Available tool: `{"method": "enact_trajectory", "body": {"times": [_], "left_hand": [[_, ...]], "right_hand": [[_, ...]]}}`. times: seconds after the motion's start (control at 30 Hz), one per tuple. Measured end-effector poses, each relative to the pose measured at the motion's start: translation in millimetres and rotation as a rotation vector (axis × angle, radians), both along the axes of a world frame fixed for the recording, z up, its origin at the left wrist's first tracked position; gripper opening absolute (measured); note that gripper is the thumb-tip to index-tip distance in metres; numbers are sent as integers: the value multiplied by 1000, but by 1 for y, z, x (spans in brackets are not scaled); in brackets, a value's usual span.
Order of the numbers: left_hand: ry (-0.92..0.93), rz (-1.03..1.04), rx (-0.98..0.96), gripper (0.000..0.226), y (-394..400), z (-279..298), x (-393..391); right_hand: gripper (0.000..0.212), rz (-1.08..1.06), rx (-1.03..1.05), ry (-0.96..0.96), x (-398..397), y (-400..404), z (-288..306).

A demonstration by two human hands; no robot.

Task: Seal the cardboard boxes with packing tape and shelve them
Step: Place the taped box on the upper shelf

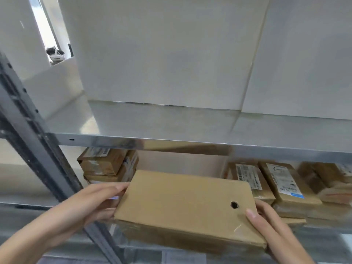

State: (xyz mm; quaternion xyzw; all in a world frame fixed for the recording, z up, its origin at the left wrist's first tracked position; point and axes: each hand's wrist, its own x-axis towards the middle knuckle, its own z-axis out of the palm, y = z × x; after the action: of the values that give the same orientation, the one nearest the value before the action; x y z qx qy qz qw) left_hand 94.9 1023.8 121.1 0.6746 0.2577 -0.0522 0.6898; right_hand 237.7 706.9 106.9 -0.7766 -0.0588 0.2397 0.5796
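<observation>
Both hands carry one flat cardboard box (pixel 186 208) in the lower middle of the frame: the left hand (pixel 95 202) grips its left end, fingers curled along the edge at the upper left corner, while the right hand (pixel 266 221) clamps the lower right corner, thumb lying on the top face just below a small dark hole (pixel 234 204). A glossy strip near that corner looks like packing tape, so the sealing of this box seems done and the step in hand is shelving. The box hangs in front of the lower shelf opening, below the metal shelf edge (pixel 190 143) that crosses the centre of the frame, and points at the gap between the stacked parcels on the left (pixel 108 164) and the labelled parcels on the right (pixel 266 185). To do it well, keep the box level, slide it straight into that gap, and watch the far corners so they do not knock either stack; the right-hand pile sits closer and looks the likelier to be nudged. Both forearms reach in from the bottom corners of the frame, wrists roughly level, the left arm crossing in front of the grey upright post (pixel 38 149). Large white boxes (pixel 162 54) fill the shelf above.
</observation>
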Motion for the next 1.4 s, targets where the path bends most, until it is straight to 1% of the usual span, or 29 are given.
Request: {"method": "enact_trajectory", "body": {"times": [0.03,0.07,0.1,0.13,0.17,0.2,0.27,0.33,0.37,0.4,0.43,0.47,0.5,0.53,0.6,0.67,0.83,0.9,0.93,1.0,1.03,1.07,1.1,1.2,1.27,1.3,1.4], "left_hand": [[-29,-45,17,46,2,7,-9],[-46,-65,36,56,3,13,-19],[-66,-68,69,49,5,19,-26],[-90,-55,101,38,7,25,-33],[-121,-45,132,34,10,30,-38],[-158,-45,166,43,12,35,-43],[-223,-38,255,73,19,44,-51],[-292,-8,307,82,24,56,-54],[-335,10,323,81,27,64,-53],[-372,39,326,78,28,72,-51],[-412,77,318,71,30,79,-49],[-451,110,300,60,30,87,-45],[-488,132,290,51,31,95,-42],[-523,144,286,49,29,102,-38],[-594,173,283,53,27,112,-29],[-668,214,246,41,22,117,-19],[-744,361,249,46,26,116,24],[-741,469,280,50,35,111,44],[-724,531,309,49,39,108,53],[-683,626,356,35,46,101,70],[-660,656,363,28,50,97,78],[-637,675,361,24,54,94,85],[-613,682,359,25,59,89,92],[-564,689,372,44,70,75,101],[-516,674,388,51,79,67,105],[-483,662,399,55,82,65,107],[-410,629,416,64,88,67,112]], "right_hand": [[83,19,9,-21,-3,-1,7],[88,40,13,-52,-7,-2,12],[95,66,20,-89,-9,-4,16],[101,94,22,-121,-10,-4,20],[105,123,34,-142,-12,-3,25],[107,145,52,-156,-14,-2,31],[107,160,115,-188,-15,2,46],[100,183,174,-229,-16,6,61],[92,206,193,-230,-15,9,68],[79,228,215,-211,-13,11,75],[66,236,243,-184,-10,14,82],[59,243,261,-164,-6,17,89],[59,259,273,-158,-1,19,96],[63,291,288,-172,2,23,102],[68,344,348,-203,11,31,112],[67,320,398,-205,24,40,117],[72,263,525,-227,41,79,127],[74,240,531,-252,47,104,124],[84,199,507,-267,52,118,121],[113,123,437,-279,69,143,110],[123,102,411,-288,78,154,104],[126,84,387,-292,83,162,100],[122,70,367,-289,84,170,98],[93,47,346,-283,90,187,87],[79,36,338,-299,97,195,79],[79,24,344,-304,99,199,76],[92,-6,344,-307,105,208,74]]}}
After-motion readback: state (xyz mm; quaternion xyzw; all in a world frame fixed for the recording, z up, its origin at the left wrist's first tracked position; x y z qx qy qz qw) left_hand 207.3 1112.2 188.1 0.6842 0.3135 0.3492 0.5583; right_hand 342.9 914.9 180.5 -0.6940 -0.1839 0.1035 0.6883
